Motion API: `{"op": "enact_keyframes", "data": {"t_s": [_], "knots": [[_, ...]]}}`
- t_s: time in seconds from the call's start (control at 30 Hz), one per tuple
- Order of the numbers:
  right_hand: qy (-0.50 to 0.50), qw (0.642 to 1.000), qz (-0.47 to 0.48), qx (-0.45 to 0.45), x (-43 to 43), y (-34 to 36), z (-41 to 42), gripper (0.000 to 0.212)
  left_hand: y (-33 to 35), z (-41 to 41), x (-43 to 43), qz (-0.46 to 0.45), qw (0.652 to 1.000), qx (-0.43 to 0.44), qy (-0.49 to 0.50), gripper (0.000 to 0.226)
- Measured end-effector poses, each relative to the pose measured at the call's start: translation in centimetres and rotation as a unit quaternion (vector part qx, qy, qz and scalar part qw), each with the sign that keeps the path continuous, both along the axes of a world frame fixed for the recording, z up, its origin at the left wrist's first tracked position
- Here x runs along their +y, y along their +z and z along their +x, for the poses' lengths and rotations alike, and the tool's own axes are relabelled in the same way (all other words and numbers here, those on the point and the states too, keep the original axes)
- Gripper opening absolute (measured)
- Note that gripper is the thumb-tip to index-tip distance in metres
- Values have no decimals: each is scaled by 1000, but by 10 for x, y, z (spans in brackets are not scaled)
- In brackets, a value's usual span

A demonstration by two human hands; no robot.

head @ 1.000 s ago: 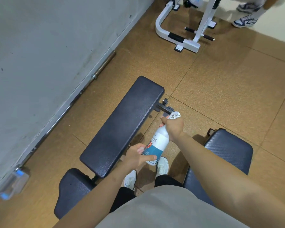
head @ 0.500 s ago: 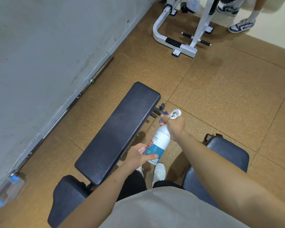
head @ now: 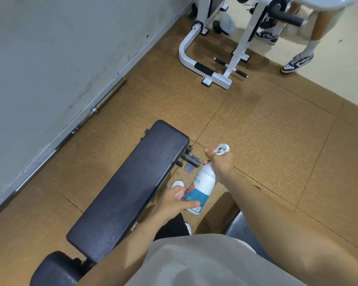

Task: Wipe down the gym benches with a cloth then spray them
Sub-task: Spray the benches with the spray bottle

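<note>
We see the spray bottle [head: 203, 188], white with a blue and red label, held tilted in the air just to the right of the dark padded gym bench [head: 128, 193], its nozzle end up and away from us. The right hand [head: 220, 162] is wrapped round the neck and trigger head, fingers clenched on it. The left hand [head: 174, 203] grasps the lower body of the bottle, thumb laid across the label and fingers curled behind. The bottle touches neither the bench nor the floor [head: 267, 131].

The bench pad runs at a slant away from us, a metal bracket [head: 191, 159] showing at its far end. Below the bottle we make out a white shoe [head: 177, 183]. A second dark pad [head: 236, 226] lies under the right forearm. A barbell [head: 110, 96] rests along the foot of the grey wall [head: 50, 48]. Farther off stands a white machine frame [head: 186, 56], and beside it another person's sneakers [head: 298, 61].
</note>
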State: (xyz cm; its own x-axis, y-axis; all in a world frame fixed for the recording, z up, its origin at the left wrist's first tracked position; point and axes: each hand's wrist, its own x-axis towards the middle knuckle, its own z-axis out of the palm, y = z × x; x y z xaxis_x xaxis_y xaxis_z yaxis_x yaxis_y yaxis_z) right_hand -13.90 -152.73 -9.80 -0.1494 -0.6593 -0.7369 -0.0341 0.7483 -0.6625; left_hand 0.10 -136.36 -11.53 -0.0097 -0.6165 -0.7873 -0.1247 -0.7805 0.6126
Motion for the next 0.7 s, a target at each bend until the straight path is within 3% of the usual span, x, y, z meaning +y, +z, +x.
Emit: {"op": "enact_keyframes", "data": {"t_s": [0.27,0.43,0.53,0.7], "knots": [[33,998,-1,47,-68,2,28,26,-21,18,-60,16,998,47,36,70],[45,996,27,68,-81,-9,33,27,-24,14,-64,5,997,26,71,66],[77,994,39,64,-84,-15,36,25,-20,5,-62,-3,994,19,104,48],[179,983,20,39,-78,-18,45,24,-17,-17,-44,8,983,9,183,47]]}}
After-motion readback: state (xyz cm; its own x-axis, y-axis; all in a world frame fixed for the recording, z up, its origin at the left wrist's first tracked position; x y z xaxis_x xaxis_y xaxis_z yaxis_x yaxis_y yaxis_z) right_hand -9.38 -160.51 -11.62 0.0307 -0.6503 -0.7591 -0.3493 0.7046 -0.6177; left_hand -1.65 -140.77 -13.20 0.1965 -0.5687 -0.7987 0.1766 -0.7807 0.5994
